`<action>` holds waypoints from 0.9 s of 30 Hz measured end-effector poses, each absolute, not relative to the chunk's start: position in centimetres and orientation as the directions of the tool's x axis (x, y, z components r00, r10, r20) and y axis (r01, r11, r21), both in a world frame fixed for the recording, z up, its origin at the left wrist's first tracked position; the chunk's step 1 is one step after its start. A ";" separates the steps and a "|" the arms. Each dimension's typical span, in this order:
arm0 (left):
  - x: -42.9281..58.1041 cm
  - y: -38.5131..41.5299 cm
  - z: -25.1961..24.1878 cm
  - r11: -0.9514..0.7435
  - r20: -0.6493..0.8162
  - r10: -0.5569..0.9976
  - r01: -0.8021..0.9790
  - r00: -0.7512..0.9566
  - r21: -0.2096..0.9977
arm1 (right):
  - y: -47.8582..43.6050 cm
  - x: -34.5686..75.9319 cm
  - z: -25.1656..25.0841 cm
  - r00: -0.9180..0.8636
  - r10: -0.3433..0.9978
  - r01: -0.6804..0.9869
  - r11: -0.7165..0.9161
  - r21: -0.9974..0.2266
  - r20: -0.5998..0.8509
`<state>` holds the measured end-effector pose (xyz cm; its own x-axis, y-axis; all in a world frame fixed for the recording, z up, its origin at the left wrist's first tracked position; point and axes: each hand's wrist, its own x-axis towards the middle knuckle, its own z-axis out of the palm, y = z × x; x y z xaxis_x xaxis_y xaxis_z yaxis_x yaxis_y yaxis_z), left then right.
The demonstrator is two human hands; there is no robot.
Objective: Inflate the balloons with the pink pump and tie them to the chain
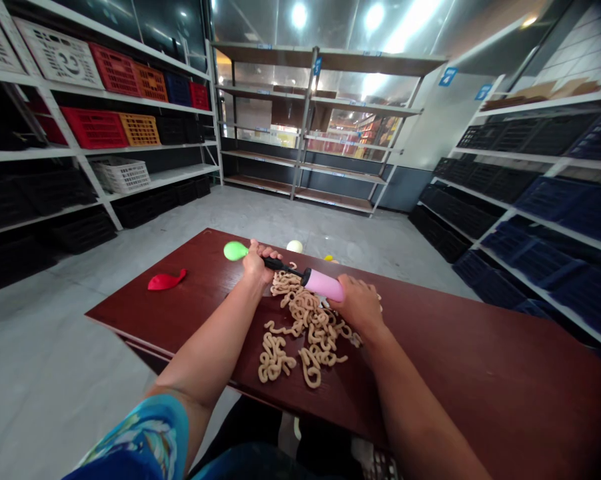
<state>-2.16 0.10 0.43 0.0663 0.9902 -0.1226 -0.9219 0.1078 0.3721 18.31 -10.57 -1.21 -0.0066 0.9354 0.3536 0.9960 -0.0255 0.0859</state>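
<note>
My left hand [257, 262] pinches the neck of a small green balloon [235, 251] onto the black nozzle of a pink hand pump [323, 284]. The balloon is partly inflated and sticks out to the left of my fingers. My right hand [358, 307] grips the rear end of the pump. Both hands hover just above a dark red table [480, 373], over a heap of tan, curly foam-like pieces [305, 330].
A limp red balloon [166, 281] lies on the table's left part. A pale balloon [294, 246] and a yellow bit [328, 257] sit past the far edge. Shelving with coloured and black crates [95, 127] lines both sides; open racks stand at the back.
</note>
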 end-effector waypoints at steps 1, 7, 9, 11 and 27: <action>-2.6 0.2 0.7 0.089 -0.119 0.992 -0.922 0.047 0.376 | -10.5 18.5 -1.2 0.001 0.935 0.996 -0.034 0.086 0.355; -4.4 0.7 1.5 0.010 -0.089 0.996 -0.916 -0.029 0.400 | -10.4 19.6 -0.7 0.087 0.964 0.995 -0.096 0.025 0.253; -4.7 0.8 1.5 -0.007 -0.084 0.995 -0.916 -0.045 0.401 | -10.4 19.9 -0.4 0.104 0.976 0.995 -0.102 -0.020 0.191; -4.8 0.9 1.3 -0.017 -0.073 0.996 -0.919 -0.050 0.393 | -10.5 20.2 -0.3 0.103 0.984 0.994 -0.098 -0.043 0.148; -0.4 -1.8 0.2 0.085 -0.048 0.996 -0.904 0.071 0.419 | -11.2 16.1 -1.0 0.037 0.954 0.996 -0.058 0.062 0.298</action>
<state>-0.39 -1.77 0.21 0.0710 0.9963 -0.0481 -0.9039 0.0847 0.4193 16.08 -11.20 -0.96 0.0367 0.9539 0.2979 0.9964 -0.0577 0.0619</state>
